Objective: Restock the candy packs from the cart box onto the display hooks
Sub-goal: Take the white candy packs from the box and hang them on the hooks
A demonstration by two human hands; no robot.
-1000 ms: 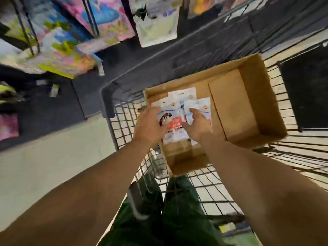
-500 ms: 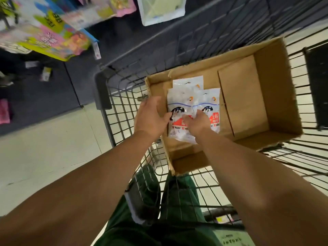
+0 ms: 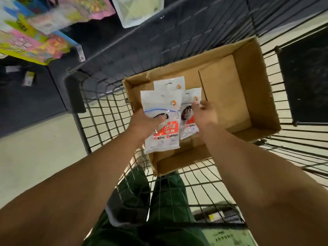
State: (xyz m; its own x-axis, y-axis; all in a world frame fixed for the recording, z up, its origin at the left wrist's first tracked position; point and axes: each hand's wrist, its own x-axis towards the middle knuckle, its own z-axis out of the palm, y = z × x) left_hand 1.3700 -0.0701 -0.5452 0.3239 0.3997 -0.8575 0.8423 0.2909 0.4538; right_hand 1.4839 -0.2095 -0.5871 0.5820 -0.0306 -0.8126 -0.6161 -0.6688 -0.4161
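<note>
A brown cardboard box (image 3: 252,71) lies in a wire cart. My left hand (image 3: 143,125) grips a white candy pack with red print (image 3: 160,110) by its left edge and holds it above the box's near end. A second white pack (image 3: 190,102) lies just to its right, and my right hand (image 3: 204,116) touches it with fingers loosely spread. Behind both, the top of a third pack (image 3: 168,83) shows. Candy packs hang on the display (image 3: 33,41) at the upper left.
The wire cart (image 3: 106,125) surrounds the box, its dark corner post (image 3: 74,93) at the left. The right half of the box shows bare cardboard. A pale bag (image 3: 138,11) hangs at the top. Pale floor spreads to the left, and green trousers show through the cart's wires below.
My left hand has lifted the front pack up and toward me. My right hand has let go of it and moved right onto the second pack. The camera has tilted down.
</note>
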